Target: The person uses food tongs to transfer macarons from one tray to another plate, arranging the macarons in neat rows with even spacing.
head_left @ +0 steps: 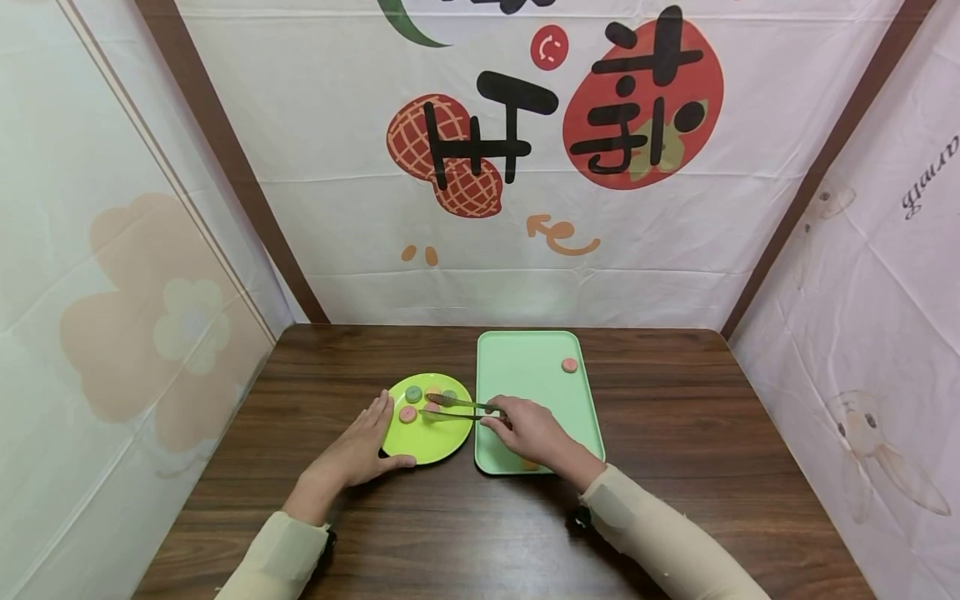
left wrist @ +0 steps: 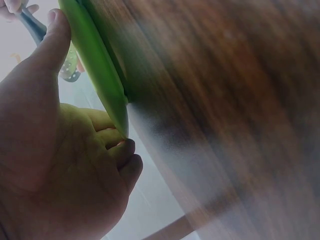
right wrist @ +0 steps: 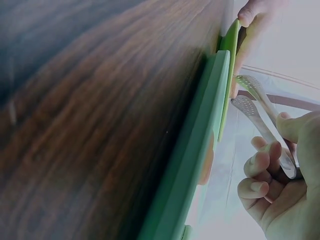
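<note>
My left hand (head_left: 354,446) rests against the left rim of a yellow-green plate (head_left: 438,448), fingers straight along its edge and thumb at the near side. My right hand (head_left: 534,429) holds metal tongs (head_left: 459,402), reaching left over the plate. Their perforated tips (right wrist: 245,104) stand apart, with a pink piece (head_left: 432,407) showing between them in the head view. Also on the plate are a green round piece (head_left: 413,394), a pink one (head_left: 407,414), and another green one (head_left: 449,394) partly behind the tongs.
A mint-green tray (head_left: 517,358) lies right of the plate, under my right hand. A pink round piece (head_left: 569,365) sits near its far right corner; a yellow-orange piece (head_left: 529,465) is partly hidden under my hand. Wood table (head_left: 660,417); printed curtains (head_left: 345,250) surround it.
</note>
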A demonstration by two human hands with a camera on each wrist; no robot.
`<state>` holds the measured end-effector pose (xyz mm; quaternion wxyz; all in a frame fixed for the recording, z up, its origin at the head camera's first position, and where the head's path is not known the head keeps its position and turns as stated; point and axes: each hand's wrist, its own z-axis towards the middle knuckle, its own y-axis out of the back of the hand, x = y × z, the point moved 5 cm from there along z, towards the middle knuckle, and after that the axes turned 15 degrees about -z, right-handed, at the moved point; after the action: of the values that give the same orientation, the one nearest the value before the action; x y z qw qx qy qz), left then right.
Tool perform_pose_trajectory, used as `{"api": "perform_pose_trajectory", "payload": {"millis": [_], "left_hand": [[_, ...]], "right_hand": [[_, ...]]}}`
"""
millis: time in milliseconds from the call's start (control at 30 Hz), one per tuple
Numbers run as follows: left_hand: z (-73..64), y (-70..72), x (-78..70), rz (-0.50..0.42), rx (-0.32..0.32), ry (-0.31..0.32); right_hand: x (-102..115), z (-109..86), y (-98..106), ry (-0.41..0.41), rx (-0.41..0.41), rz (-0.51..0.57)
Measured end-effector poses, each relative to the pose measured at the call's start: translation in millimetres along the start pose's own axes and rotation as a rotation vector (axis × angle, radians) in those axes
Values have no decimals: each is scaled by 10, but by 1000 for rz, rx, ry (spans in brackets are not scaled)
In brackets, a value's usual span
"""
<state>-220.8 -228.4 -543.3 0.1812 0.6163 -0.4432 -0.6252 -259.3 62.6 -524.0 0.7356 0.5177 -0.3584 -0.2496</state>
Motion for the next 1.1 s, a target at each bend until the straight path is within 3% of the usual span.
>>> {"api": "perform_pose_trajectory", "payload": {"millis": [1100], "left_hand": [[-2, -5, 5, 9, 0, -7]], "right_hand": [[31, 37, -92, 5, 3, -31]]}}
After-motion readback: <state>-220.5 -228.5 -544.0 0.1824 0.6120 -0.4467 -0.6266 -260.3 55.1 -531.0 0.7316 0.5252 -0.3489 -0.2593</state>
